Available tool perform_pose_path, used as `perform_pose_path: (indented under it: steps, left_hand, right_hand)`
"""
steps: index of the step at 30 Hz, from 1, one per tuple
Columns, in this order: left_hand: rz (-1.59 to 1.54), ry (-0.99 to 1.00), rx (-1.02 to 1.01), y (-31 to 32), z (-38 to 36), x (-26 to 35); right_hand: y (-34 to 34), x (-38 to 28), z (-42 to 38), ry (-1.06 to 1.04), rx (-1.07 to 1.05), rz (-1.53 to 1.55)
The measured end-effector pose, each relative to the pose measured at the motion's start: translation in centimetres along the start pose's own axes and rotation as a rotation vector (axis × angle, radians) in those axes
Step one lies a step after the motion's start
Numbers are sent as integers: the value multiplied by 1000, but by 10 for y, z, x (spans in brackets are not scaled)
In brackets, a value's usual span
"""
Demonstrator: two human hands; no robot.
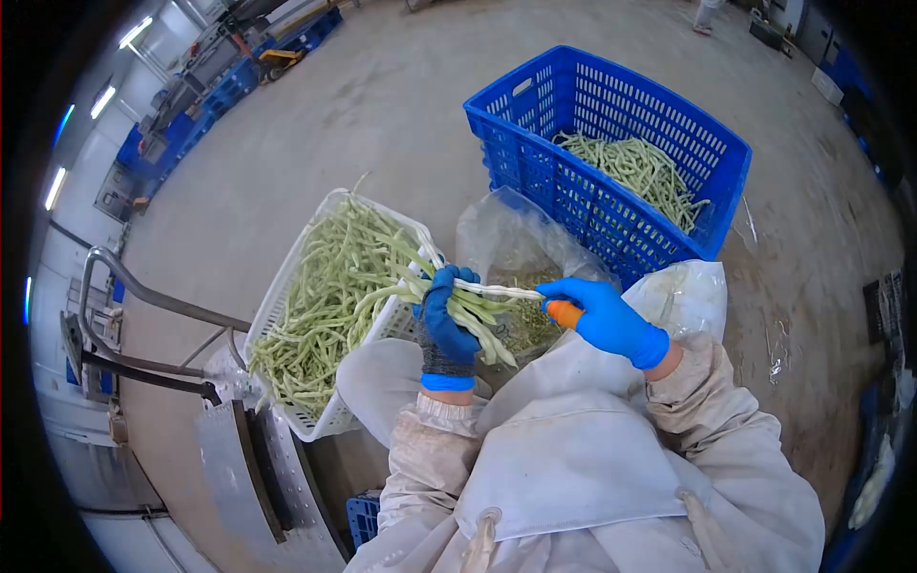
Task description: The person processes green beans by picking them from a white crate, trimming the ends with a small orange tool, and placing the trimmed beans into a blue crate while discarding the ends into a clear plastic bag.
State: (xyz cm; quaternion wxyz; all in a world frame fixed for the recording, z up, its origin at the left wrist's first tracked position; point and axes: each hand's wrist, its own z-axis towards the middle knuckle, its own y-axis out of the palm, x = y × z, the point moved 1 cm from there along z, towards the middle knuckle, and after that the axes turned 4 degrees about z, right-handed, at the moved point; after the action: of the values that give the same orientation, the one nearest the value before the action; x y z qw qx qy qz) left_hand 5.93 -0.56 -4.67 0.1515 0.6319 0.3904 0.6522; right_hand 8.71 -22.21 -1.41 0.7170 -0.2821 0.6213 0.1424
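Observation:
My left hand, in a dark blue glove, is closed around a bunch of long green beans beside the white basket. That basket is heaped with more beans. My right hand, in a bright blue glove, grips a small tool with an orange handle; its tip is at the ends of the pale beans and too small to make out. Below and between my hands, a clear plastic bag holds small green trimmings.
A blue crate with beans in it stands ahead on the right. At the left are a metal tube frame and a metal plate. Part of a blue plastic crate shows below. Blue pallets are at the far left.

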Motion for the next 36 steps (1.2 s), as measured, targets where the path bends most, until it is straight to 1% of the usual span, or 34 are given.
perform_pose_path:
  steps: [5,7,8,10,11,12,13,14,15,16,18,19,20,22,23,24,25,26,27,28,29,30,31,32,34,35,36]
  left_hand:
    - [-19,-24,83,3,-3,-1]
    - [-15,-20,116,3,-5,-1]
    - [14,-14,79,4,-7,0]
    - [42,-10,42,4,-8,2]
    - [92,-63,38,2,-6,4]
    - [142,-118,35,4,-7,4]
    - [143,-124,36,6,-8,3]
    - [308,-163,-27,10,-12,0]
    - [474,-202,-92,16,-16,-1]
    - [476,-206,-96,21,-19,-2]
    - [736,-53,-260,34,-26,-6]
    - [626,-115,-234,39,-29,-8]
    - [626,-116,-231,34,-27,-11]
    - [372,-256,-134,22,-23,-14]
    - [281,-256,-137,21,-20,-10]
    - [286,-258,-136,18,-18,-7]
    - [95,-260,-114,15,-15,-5]
    - [-94,-264,-95,10,-11,-2]
    - [-185,-272,-155,-6,0,-5]
    - [-191,-268,-159,-4,4,-1]
    - [-288,-264,-191,-4,1,0]
    - [-380,-262,-217,-3,-5,2]
    - [-273,-225,-100,4,-7,4]
    - [-269,-229,-104,3,-6,4]
    - [-397,-241,-204,5,-3,4]
    - [-376,-245,-155,4,-4,4]
    - [-376,-242,-155,5,-3,3]
  right_hand:
    - [2,3,4,39,9,-30]
    - [5,-1,3,-79,97,-166]
    - [6,0,3,-80,95,-165]
    - [7,-1,0,-373,121,-453]
    - [6,2,0,-371,121,-454]
    - [5,4,-2,-469,-109,-613]
    - [6,7,-4,-561,-342,-766]
    - [6,8,-3,-556,-341,-765]
    - [8,5,-1,-577,-445,-841]
    - [8,1,4,-599,-549,-918]
    - [-9,-13,25,-682,-200,-830]
    - [-20,-19,33,-602,17,-576]
    - [-29,-24,40,-513,228,-315]
    - [-56,-25,45,-306,540,197]
    - [-65,-5,43,-301,540,202]
    - [-70,26,43,-370,398,-201]
    - [-70,43,43,-430,243,-603]
    - [-62,46,36,-429,250,-602]
    - [-49,46,22,-407,206,-583]
    - [-40,42,15,-386,151,-569]
    - [-33,38,11,-376,142,-566]
    - [-23,23,7,-405,41,-421]
    - [-15,13,7,-443,-52,-279]
    - [-10,15,7,-443,-45,-278]
    - [0,19,7,-481,-166,-392]
    - [2,19,7,-495,-175,-456]
    - [3,20,6,-498,-177,-457]
